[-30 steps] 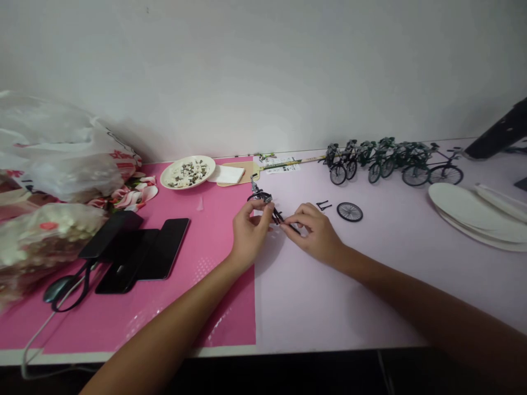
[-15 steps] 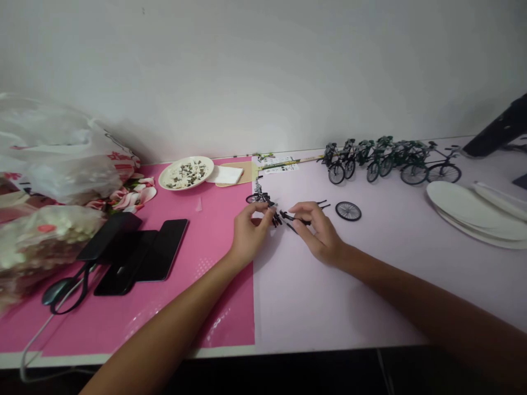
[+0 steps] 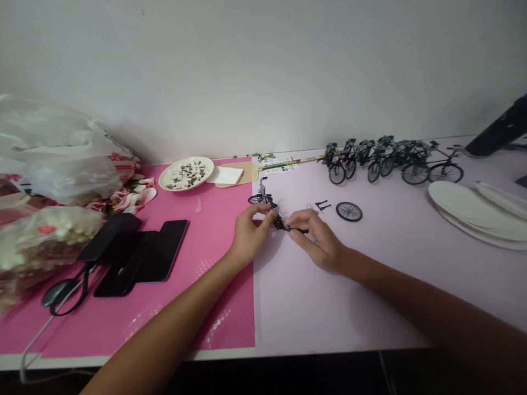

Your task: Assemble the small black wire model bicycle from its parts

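Observation:
My left hand [image 3: 254, 230] is closed, thumb and fingers pinching a partly built black model bicycle [image 3: 261, 197]. Its front wheel and handlebar stick out beyond my fingers, towards the wall. In a pinch, my right hand [image 3: 317, 236] holds a small black bicycle part [image 3: 300, 230] whose far end meets the model's frame; its exact shape is mostly covered by my fingers. On the table beyond my right hand lie a black forked piece [image 3: 323, 205] and a loose spoked wheel [image 3: 349, 212].
Several finished model bicycles [image 3: 387, 159] stand along the wall at the back right. White plates [image 3: 473, 214] lie at the right. A plate of small parts [image 3: 186, 174] sits back left, with phones [image 3: 162, 250], a black box [image 3: 109, 236] and plastic bags [image 3: 61, 153] further left.
My right hand has moved slightly down, and its black part now meets the frame where there was a gap before. The forked piece beyond it is more fully uncovered.

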Tool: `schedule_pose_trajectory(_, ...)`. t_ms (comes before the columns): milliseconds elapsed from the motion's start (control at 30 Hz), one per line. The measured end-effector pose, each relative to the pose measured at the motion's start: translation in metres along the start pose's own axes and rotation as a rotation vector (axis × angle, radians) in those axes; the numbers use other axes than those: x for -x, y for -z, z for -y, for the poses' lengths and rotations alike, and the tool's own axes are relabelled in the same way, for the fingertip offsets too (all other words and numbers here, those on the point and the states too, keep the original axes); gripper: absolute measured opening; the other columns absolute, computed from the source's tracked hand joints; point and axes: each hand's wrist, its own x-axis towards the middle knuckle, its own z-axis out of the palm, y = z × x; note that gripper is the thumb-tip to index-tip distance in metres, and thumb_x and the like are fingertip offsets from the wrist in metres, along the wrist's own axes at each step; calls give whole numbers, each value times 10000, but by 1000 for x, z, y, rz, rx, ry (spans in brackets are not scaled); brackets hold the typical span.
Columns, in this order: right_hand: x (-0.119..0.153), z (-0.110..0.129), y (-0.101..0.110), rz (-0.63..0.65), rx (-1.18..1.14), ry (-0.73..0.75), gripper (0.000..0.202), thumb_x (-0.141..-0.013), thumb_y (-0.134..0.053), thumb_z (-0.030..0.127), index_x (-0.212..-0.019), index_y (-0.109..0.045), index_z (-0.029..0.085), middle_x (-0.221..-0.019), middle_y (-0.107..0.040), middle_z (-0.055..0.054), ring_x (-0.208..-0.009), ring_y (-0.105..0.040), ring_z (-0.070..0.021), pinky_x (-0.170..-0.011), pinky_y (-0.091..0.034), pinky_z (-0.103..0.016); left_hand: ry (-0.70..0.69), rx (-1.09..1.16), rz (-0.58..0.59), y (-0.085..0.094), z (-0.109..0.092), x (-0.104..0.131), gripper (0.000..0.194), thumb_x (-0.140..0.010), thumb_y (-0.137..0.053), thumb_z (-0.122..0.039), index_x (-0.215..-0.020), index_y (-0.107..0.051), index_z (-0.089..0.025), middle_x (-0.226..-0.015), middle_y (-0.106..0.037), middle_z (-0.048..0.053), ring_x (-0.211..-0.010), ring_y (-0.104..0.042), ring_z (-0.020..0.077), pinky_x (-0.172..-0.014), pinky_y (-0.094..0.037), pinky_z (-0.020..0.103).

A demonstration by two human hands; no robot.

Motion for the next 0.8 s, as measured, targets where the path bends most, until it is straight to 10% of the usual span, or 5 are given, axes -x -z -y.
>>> schedule_pose_trajectory(467, -7, -19, 4, 112, -251, -242, 168, -1076, -487, 340, -1234, -453, 295, -724, -523, 58, -673, -502, -161, -670, -419, -312, -40, 34, 53, 1, 8, -2, 329, -864, -776, -476, -946, -763, -158, -916, -760, 86, -828, -723, 212, -709, -604, 320)
schedule_pose_trajectory(800, -17, -15, 17, 99, 47, -233, 36, -997, -588, 250, -1022, -612, 240, -944, -750, -44, -837, -692, -194, -797, -528, -362, -20, 7, 94, 4, 3, -2, 274, -875, -762, -414, -957, -765, -153, -918, -758, 81, -793, -724, 200, -720, -597, 324)
